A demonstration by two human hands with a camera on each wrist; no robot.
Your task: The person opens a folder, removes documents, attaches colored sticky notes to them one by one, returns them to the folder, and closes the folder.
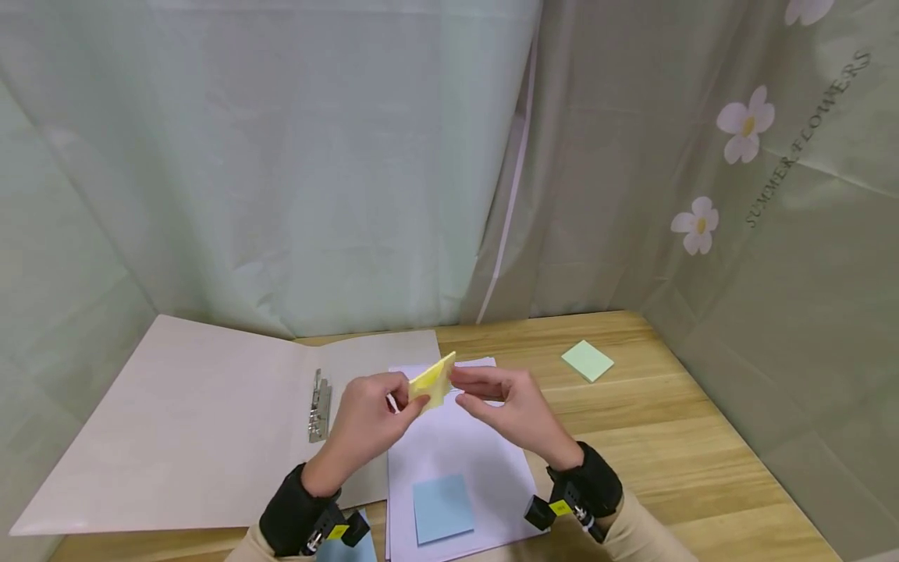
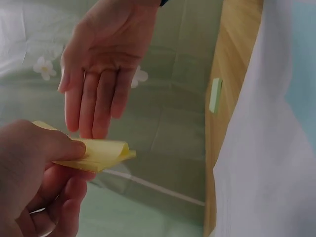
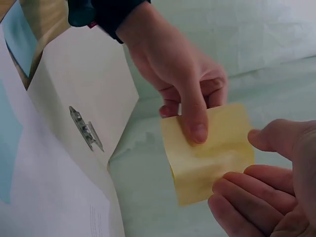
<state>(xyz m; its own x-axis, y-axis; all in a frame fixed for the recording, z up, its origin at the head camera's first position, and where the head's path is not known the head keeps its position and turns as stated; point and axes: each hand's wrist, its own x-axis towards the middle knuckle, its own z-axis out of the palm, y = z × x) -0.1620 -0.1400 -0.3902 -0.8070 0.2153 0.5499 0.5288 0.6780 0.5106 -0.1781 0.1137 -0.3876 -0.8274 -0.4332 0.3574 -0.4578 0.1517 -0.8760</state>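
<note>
A small pad of yellow sticky notes (image 1: 433, 382) is held up over the papers, its sheets bent and slightly parted at one end in the left wrist view. My left hand (image 1: 372, 411) pinches it, with the thumb lying on top and the fingers underneath. Facing it from the other side is my right hand (image 1: 511, 407), its fingers nearly straight and the thumb spread apart from them. In the right wrist view those fingertips (image 3: 222, 186) overlap the lower edge of the yellow notes; whether they touch cannot be told.
Below the hands lie white paper sheets (image 1: 428, 460) with a blue sticky pad (image 1: 444, 509) on them. An open binder (image 1: 211, 437) with a metal clip (image 1: 319, 406) spreads to the left. Another blue pad (image 1: 351, 546) lies near the front edge, a green one (image 1: 588, 361) at back right. Curtains (image 1: 351, 172) surround the table.
</note>
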